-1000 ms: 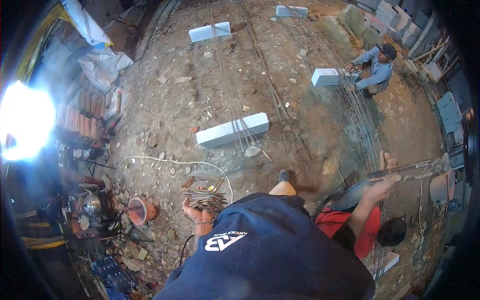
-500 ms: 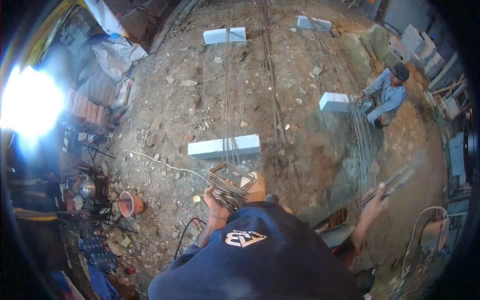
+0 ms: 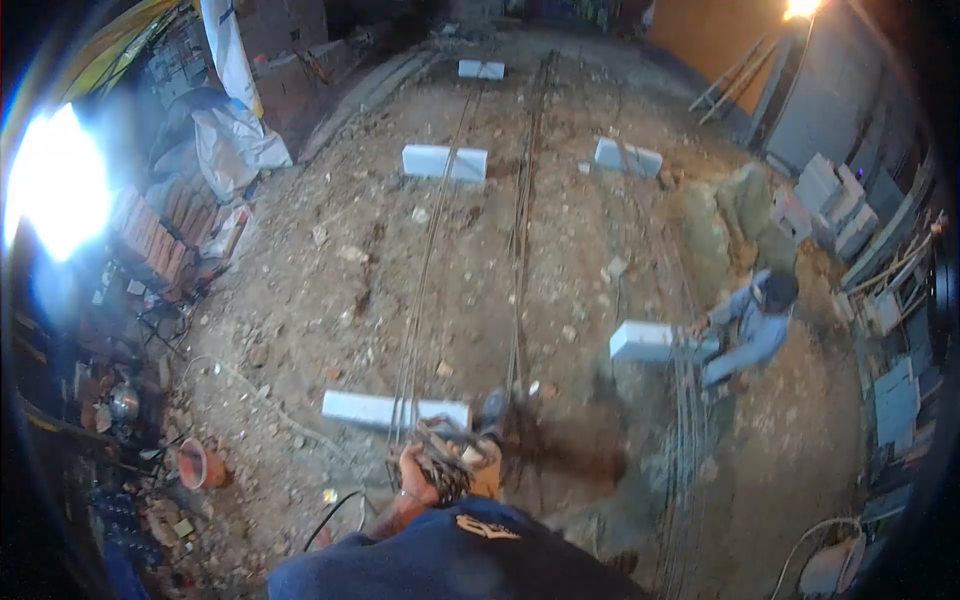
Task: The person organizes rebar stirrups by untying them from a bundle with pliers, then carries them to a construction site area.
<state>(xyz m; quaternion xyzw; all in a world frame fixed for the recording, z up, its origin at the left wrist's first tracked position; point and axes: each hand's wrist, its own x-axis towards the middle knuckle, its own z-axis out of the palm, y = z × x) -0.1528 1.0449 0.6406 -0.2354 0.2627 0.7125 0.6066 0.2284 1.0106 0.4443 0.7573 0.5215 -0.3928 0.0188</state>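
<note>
My left hand [image 3: 415, 478] is closed round a bundle of bent metal frames [image 3: 450, 462], beside the near end of the long thin rods [image 3: 412, 350]. Just beyond it, the rods rest across a white block [image 3: 350, 408]. The right hand does not show in the current view. To the right, another person [image 3: 750, 325] bends over a second white block [image 3: 640, 342], with hands near the rods lying over it.
Farther off lie more white blocks [image 3: 445, 162]. Stacked bricks [image 3: 150, 235] and an orange bucket [image 3: 202, 465] are on the left. Grey blocks [image 3: 835, 200] stand at the right. A pale cable crosses the stony ground.
The view has tilted upward, so the ground and blocks sit lower in it. My right hand, earlier at the right with a blurred tool, has left the view. The left still holds the frames.
</note>
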